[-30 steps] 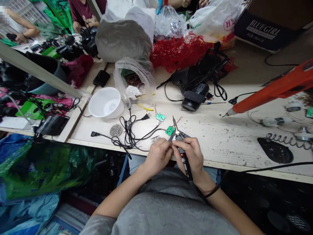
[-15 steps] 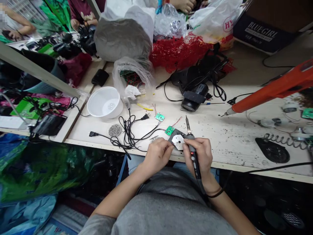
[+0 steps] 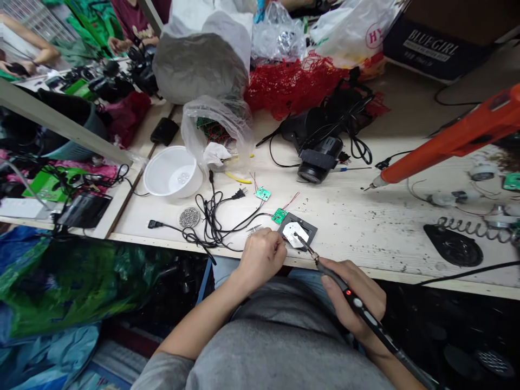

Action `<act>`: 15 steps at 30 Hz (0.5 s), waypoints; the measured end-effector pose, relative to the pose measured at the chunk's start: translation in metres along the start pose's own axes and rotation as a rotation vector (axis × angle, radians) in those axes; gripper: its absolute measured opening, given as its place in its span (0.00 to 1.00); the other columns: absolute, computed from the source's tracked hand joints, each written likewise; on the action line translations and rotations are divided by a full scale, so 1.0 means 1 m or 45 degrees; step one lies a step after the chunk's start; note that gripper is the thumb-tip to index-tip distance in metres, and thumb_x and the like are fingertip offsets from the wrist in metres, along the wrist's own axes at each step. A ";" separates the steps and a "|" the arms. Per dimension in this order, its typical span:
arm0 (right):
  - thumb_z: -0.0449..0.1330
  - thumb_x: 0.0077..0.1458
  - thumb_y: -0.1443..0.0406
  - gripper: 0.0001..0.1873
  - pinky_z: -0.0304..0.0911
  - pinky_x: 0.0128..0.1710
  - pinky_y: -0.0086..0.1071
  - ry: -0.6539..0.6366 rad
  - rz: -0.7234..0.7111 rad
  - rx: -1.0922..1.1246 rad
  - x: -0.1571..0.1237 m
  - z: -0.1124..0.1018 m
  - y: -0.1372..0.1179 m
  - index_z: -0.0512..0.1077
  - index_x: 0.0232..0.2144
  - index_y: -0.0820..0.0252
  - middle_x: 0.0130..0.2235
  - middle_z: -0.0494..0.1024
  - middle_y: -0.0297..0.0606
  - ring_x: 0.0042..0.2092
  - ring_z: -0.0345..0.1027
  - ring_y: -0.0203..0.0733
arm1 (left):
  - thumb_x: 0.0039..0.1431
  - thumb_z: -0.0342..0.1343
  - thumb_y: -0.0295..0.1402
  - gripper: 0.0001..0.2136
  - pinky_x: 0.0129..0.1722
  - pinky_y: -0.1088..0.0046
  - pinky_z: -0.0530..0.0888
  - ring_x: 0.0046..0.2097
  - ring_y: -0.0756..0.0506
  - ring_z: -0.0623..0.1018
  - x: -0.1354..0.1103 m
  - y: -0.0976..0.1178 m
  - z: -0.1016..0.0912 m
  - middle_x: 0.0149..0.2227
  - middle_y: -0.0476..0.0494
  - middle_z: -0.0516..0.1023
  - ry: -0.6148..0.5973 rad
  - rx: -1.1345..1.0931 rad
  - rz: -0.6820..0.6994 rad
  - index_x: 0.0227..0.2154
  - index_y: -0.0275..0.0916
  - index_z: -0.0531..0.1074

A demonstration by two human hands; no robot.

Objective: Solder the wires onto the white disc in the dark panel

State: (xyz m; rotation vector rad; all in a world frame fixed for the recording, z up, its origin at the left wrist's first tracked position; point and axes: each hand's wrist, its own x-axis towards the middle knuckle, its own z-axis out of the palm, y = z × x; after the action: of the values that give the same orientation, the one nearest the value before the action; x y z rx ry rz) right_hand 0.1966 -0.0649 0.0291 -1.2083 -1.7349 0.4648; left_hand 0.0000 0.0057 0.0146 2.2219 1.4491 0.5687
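Inside curled right grip (image 3: pixel 368 290), soldering iron (image 3: pixel 361 305).

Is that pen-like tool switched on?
The soldering iron in the right hand looks on: its red light is lit. Heat itself doesn't show.

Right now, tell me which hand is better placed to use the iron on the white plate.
Right, most likely: the right hand grips the iron, its tip at the white plate. The left hand is beside the plate, without the iron.
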 end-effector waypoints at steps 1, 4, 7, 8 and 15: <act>0.59 0.60 0.75 0.16 0.72 0.32 0.31 0.007 0.010 0.000 -0.001 0.000 0.000 0.74 0.48 0.58 0.35 0.79 0.38 0.34 0.75 0.39 | 0.55 0.53 0.24 0.08 0.27 0.72 0.62 0.27 0.47 0.70 0.000 0.000 0.000 0.23 0.48 0.70 -0.004 0.002 0.001 0.23 0.40 0.67; 0.59 0.60 0.73 0.13 0.72 0.32 0.29 0.066 0.008 -0.005 -0.003 0.002 0.004 0.74 0.46 0.58 0.35 0.80 0.37 0.33 0.75 0.38 | 0.55 0.53 0.24 0.09 0.28 0.72 0.62 0.27 0.47 0.70 0.000 0.002 -0.001 0.23 0.47 0.70 -0.015 0.013 -0.010 0.22 0.40 0.66; 0.59 0.60 0.73 0.13 0.73 0.35 0.29 0.068 -0.012 -0.013 -0.006 0.006 0.009 0.74 0.46 0.57 0.37 0.81 0.37 0.35 0.77 0.38 | 0.55 0.52 0.24 0.09 0.28 0.72 0.62 0.27 0.47 0.70 0.001 0.004 -0.002 0.24 0.48 0.70 -0.045 0.023 -0.044 0.21 0.40 0.65; 0.60 0.60 0.73 0.14 0.74 0.36 0.30 0.047 -0.011 -0.015 -0.007 0.007 0.010 0.74 0.47 0.57 0.38 0.81 0.38 0.36 0.77 0.38 | 0.55 0.52 0.24 0.09 0.28 0.72 0.62 0.28 0.47 0.70 0.001 0.005 -0.002 0.24 0.48 0.70 -0.054 0.030 -0.053 0.21 0.40 0.65; 0.59 0.60 0.73 0.14 0.74 0.35 0.31 0.055 -0.056 0.014 -0.005 0.010 0.011 0.74 0.47 0.57 0.38 0.82 0.38 0.36 0.77 0.39 | 0.57 0.53 0.26 0.09 0.29 0.72 0.63 0.28 0.47 0.71 0.002 0.005 -0.003 0.24 0.47 0.70 -0.081 0.080 -0.069 0.22 0.40 0.67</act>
State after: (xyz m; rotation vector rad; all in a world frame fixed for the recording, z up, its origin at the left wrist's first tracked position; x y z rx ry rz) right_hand 0.1937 -0.0629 0.0137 -1.1621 -1.7165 0.4192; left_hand 0.0027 0.0057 0.0199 2.2196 1.5093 0.4371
